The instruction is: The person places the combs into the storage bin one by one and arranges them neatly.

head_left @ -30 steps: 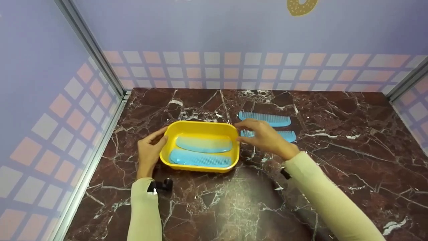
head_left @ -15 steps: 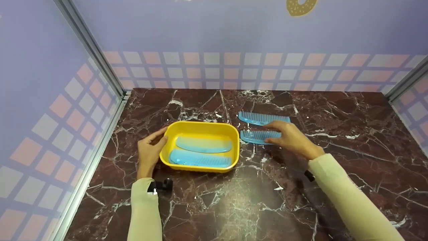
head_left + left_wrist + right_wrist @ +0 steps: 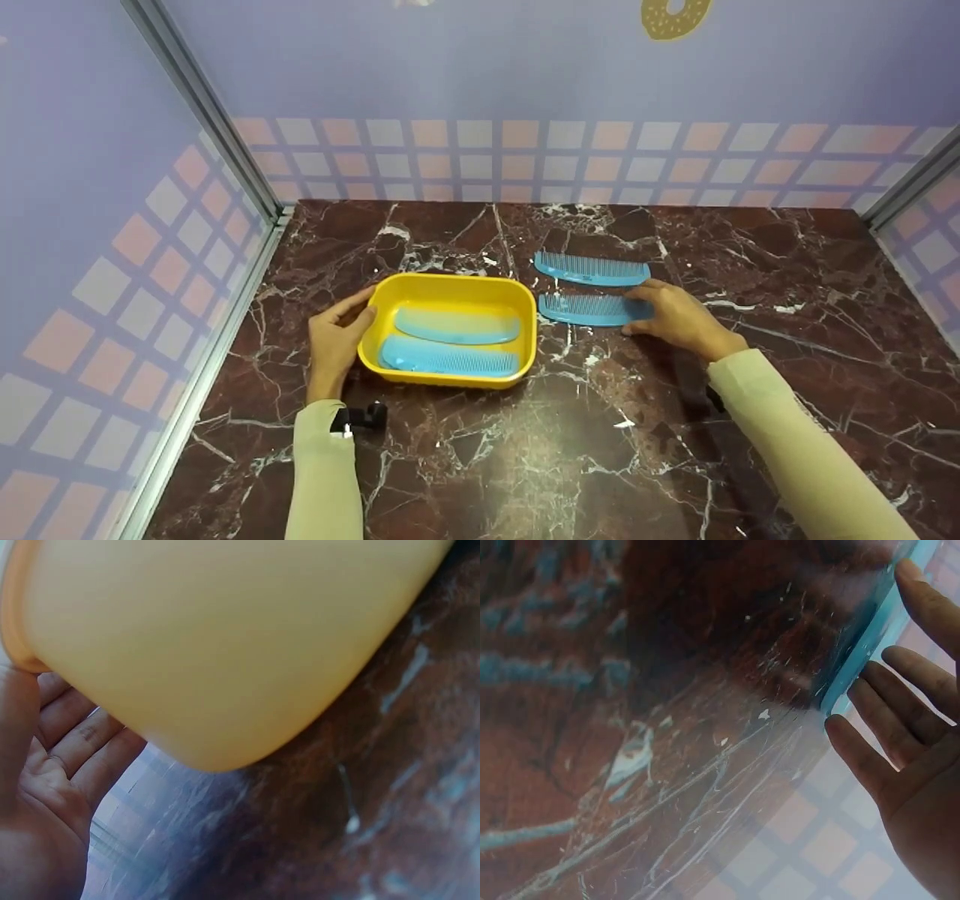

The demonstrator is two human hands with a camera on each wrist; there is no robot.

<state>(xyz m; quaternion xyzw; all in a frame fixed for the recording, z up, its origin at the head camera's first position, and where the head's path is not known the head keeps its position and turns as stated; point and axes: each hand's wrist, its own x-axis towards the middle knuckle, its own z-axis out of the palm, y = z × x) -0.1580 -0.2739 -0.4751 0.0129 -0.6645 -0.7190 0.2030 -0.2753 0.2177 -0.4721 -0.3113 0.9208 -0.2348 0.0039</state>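
Observation:
My left hand [image 3: 337, 334] holds the left end of a yellow tub [image 3: 529, 300], thumb at the rim and fingers along the outside of the corner. In the left wrist view the tub's wall [image 3: 225, 652] hides the fingertips. Two light-blue combs [image 3: 450, 356] lie inside the tub. To its right, two more blue combs rest on the table, one behind the other. My right hand [image 3: 675, 315] is at the right end of the nearer comb [image 3: 581, 311], covering that end, with thumb and fingers spread around it. The right wrist view shows the thumb touching the blue edge [image 3: 862, 645].
The farther comb [image 3: 592, 270] lies just behind the right hand's fingertips. A dark red marbled table [image 3: 480, 457] carries everything. Purple panels with a checkered band [image 3: 480, 157] enclose the back and sides, and a metal rail [image 3: 210, 322] runs along the left.
My right hand has moved from the tub's right rim to the right end of the nearer comb. The left hand, tub and combs stay in place.

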